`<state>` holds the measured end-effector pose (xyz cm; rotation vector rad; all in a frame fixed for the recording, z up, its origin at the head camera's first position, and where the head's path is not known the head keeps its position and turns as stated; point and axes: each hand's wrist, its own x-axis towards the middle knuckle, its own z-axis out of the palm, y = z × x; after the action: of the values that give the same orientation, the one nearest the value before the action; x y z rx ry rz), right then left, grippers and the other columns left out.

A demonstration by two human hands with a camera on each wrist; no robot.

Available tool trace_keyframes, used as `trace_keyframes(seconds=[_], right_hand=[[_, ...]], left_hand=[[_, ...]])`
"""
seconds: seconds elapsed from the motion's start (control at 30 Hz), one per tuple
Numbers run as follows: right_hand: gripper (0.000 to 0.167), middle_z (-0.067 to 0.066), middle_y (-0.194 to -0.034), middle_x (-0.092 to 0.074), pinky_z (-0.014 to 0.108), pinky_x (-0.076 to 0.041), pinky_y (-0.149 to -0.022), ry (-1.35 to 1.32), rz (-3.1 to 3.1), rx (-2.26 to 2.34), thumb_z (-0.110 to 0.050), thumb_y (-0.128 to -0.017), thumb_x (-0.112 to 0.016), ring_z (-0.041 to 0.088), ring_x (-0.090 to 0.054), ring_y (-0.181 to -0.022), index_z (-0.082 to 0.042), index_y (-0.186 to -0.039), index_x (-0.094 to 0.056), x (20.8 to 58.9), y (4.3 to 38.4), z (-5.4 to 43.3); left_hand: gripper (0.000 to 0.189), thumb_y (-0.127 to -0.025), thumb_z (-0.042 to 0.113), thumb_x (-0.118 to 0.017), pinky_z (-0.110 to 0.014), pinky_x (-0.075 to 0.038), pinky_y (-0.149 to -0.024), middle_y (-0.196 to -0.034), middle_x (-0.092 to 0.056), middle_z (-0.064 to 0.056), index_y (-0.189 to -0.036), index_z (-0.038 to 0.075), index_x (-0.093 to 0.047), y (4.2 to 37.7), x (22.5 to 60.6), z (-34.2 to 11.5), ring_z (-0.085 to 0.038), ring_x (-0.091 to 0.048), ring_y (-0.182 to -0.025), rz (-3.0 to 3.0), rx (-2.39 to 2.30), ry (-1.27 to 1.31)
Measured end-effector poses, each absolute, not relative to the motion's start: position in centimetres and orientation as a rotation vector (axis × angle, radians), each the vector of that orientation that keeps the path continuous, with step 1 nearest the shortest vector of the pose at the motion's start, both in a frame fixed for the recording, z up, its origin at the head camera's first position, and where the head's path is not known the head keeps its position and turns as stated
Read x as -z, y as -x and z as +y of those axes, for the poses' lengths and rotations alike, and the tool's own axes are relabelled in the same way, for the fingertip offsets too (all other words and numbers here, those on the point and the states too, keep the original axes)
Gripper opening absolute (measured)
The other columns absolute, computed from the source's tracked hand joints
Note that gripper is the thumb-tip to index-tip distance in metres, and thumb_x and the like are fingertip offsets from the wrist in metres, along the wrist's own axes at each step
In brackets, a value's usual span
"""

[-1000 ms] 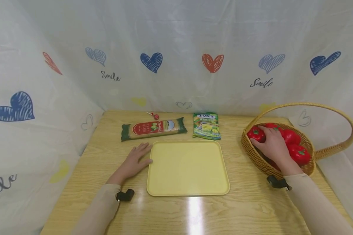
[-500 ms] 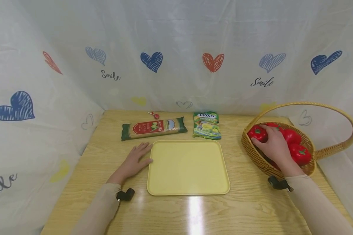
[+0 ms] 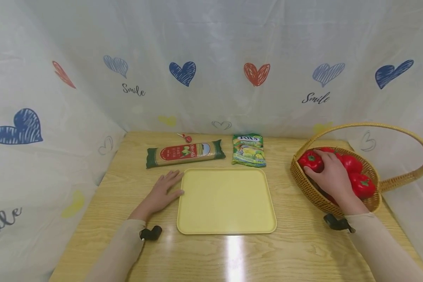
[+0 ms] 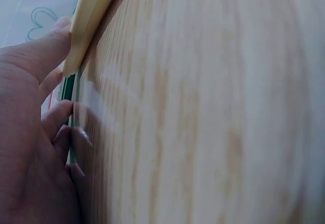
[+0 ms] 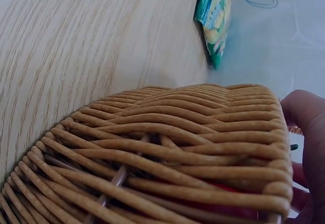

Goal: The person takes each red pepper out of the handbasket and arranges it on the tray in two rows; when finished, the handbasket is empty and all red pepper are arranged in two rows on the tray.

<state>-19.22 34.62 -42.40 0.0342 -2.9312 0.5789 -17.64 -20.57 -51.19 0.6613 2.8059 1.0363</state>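
My right hand grips a red pepper, just shifted slightly toward the palm inside the basket, so the hold seems firmer; my left hand, fingers spread, touches the tray beside it.

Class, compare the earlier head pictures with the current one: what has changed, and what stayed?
The red pepper in the right hand seems shifted slightly rightward in the basket. No grip was visibly taken or released. The left hand stays at the left edge of the yellow tray; the green-ended packet, candy bag and lollipop stay put.
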Motion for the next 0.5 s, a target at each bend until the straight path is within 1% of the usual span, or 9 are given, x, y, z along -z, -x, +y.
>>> trace_keyframes(seconds=[0.23,0.37,0.5], right_hand=[[0.075,0.036,-0.142,-0.043,0.078,-0.037,-0.099,-0.021,-2.895,-0.599,-0.032,-0.089,-0.077,0.056,-0.042,-0.126,0.0,-0.148,-0.043,42.0,18.9,34.6],[0.076,0.034,-0.143,-0.042,0.08,-0.037,-0.098,0.004,-2.875,-0.623,-0.031,-0.089,-0.077,0.056,-0.043,-0.126,0.0,-0.149,-0.042,41.6,18.7,34.6],[0.075,0.033,-0.144,-0.042,0.08,-0.036,-0.098,0.002,-2.866,-0.636,-0.031,-0.089,-0.076,0.055,-0.042,-0.126,-0.002,-0.15,-0.042,41.3,18.4,34.8]], left_hand=[[0.066,-0.101,0.034,-0.064,-0.061,-0.003,-0.124,-0.163,-0.031,-0.021,-0.157,0.009,-0.039,17.7,51.2,-20.5,-0.042,-0.018,-0.153,2.818,-1.039,-0.678],[0.066,-0.101,0.034,-0.064,-0.061,-0.004,-0.123,-0.162,-0.032,-0.022,-0.157,0.008,-0.04,17.6,51.2,-20.6,-0.043,-0.018,-0.152,2.817,-1.041,-0.679],[0.067,-0.101,0.034,-0.064,-0.06,-0.003,-0.124,-0.163,-0.031,-0.02,-0.157,0.009,-0.039,17.7,51.1,-20.6,-0.041,-0.017,-0.153,2.806,-1.026,-0.664]])
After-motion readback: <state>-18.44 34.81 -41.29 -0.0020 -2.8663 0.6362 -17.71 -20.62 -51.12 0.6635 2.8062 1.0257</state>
